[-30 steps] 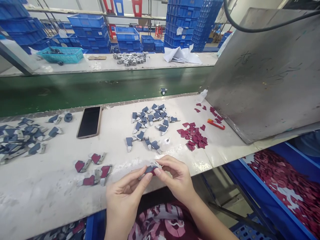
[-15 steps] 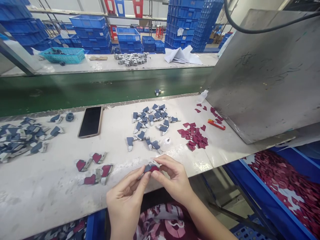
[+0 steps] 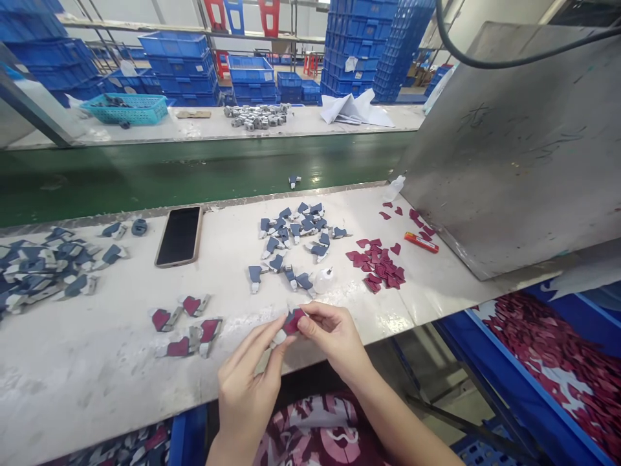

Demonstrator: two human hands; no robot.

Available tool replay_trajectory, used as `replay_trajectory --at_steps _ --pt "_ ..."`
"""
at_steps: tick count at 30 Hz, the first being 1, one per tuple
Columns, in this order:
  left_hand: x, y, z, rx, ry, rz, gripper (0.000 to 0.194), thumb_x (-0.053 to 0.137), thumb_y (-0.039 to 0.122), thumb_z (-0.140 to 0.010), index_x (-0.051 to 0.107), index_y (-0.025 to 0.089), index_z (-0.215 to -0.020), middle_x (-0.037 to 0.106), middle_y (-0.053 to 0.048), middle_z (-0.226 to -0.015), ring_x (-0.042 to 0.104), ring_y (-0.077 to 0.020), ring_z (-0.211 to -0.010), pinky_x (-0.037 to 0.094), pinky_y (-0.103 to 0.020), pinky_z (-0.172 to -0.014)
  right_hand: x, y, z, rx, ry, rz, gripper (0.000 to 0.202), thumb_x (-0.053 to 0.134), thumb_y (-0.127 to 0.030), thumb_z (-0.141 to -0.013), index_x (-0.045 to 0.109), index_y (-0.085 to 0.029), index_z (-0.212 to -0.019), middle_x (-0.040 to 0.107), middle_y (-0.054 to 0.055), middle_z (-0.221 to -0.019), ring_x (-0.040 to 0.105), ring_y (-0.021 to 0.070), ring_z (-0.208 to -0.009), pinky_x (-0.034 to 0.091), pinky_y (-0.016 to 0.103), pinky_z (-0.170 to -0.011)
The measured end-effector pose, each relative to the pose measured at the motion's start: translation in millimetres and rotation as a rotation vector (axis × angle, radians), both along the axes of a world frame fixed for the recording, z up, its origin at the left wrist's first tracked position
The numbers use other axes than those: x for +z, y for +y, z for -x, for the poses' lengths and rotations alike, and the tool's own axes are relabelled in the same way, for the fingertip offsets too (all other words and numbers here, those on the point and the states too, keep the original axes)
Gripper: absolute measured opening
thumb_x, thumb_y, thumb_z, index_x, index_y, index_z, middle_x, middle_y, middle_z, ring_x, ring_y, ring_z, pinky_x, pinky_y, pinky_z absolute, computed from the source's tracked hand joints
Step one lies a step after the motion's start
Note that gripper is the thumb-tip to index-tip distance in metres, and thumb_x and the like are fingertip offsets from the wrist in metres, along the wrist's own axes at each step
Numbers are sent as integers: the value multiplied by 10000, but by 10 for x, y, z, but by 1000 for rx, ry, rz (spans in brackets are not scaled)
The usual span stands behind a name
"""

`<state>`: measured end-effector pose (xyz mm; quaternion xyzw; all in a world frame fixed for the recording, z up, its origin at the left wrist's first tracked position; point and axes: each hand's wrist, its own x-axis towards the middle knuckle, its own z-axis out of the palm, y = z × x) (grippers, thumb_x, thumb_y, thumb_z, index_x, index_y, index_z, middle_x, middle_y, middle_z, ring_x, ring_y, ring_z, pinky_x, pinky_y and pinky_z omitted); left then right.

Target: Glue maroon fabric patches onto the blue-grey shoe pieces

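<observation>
Between my fingertips, just above the table's near edge, is a small grey part with a dark red face (image 3: pixel 294 320). My left hand (image 3: pixel 252 375) pinches its lower left end, and my right hand (image 3: pixel 334 336) grips its right side with the thumb on the red face. Beyond my hands lie a small translucent bottle with a dark tip (image 3: pixel 324 280) and a cluster of blue-and-grey parts (image 3: pixel 295 226). To the right is a heap of dark red flat pieces (image 3: pixel 381 264). Several red-faced parts (image 3: pixel 178 347) rest on the left.
A phone (image 3: pixel 178 237) and a pile of blue-grey parts (image 3: pixel 48 262) occupy the left. Behind runs a green conveyor (image 3: pixel 208 162). A metal panel (image 3: pixel 514 149) rises at right, beside an orange tube (image 3: pixel 421 242). Below it stands a blue bin (image 3: pixel 524 388) of red pieces.
The held part has turned so its red face shows more fully, and my left fingers have shifted lower on it. One blue-grey part on the conveyor has moved left.
</observation>
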<state>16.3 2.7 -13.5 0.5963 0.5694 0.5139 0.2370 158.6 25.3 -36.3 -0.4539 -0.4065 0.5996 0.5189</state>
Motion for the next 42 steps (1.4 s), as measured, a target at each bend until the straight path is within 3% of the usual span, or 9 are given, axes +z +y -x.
replay_trajectory --at_steps 2,5,8,11,20,25,31,36,42 --pt "27 -4 -3 51 -68 78 168 727 254 -792 800 276 -941 786 -19 -906 730 -188 -758 593 -262 -767 7 -13 -21 -7 -96 -108 362 785 -486 -751 758 -201 -973 710 47 -831 661 171 -715 566 289 -646" --pt "83 -33 -27 60 -235 281 174 749 332 -763 800 258 -912 788 -11 -866 732 -188 -721 596 -232 -675 62 -30 -86 -138 -419 -459 518 859 -361 -696 690 -253 -1173 670 76 -1042 641 224 -940 574 344 -750" --pt "137 -56 -33 34 -361 385 208 765 374 -729 801 236 -881 794 -20 -885 746 -212 -749 609 -245 -685 150 -17 -169 -177 -683 -809 396 809 -198 -761 676 -287 -1123 660 61 -1066 588 240 -1049 525 435 -920" --pt "170 -64 -17 -5 -406 406 210 774 383 -710 803 223 -843 793 -28 -850 749 -226 -735 622 -269 -700 211 13 -219 -99 -762 -970 283 646 -78 -855 665 -293 -1038 679 28 -937 591 210 -960 504 447 -940" --pt "164 -69 -17 -20 -461 471 215 799 357 -679 804 216 -841 795 -39 -853 754 -240 -748 635 -298 -723 117 -8 -180 -46 -799 -920 305 516 -9 -865 658 -263 -957 616 40 -925 499 220 -1007 507 433 -918" --pt "173 -41 -6 -71 -568 525 291 834 373 -646 805 189 -870 795 -68 -888 754 -256 -822 628 -309 -769 103 14 -182 -156 -699 -991 243 640 -59 -860 691 -289 -919 680 16 -855 560 207 -938 514 391 -878" --pt "242 12 -31 -120 -608 565 305 791 435 -706 806 168 -852 791 -85 -851 736 -217 -739 612 -293 -743 47 49 -185 -252 -565 -889 331 703 -68 -804 685 -304 -1037 758 -5 -819 647 207 -801 538 396 -794" --pt "235 81 -25 -82 -646 627 257 823 368 -668 804 169 -829 786 -75 -809 724 -202 -763 586 -260 -748 -7 51 -178 -231 -660 -985 276 682 -77 -832 708 -321 -958 743 -6 -793 630 200 -799 544 377 -771" --pt "109 79 185 -83 -894 780 143 848 247 -593 799 168 -701 775 -76 -744 712 -182 -702 577 -238 -687 -45 46 -54 -134 -800 -1143 232 650 -99 -874 708 -306 -962 755 -8 -834 592 199 -896 530 337 -790"
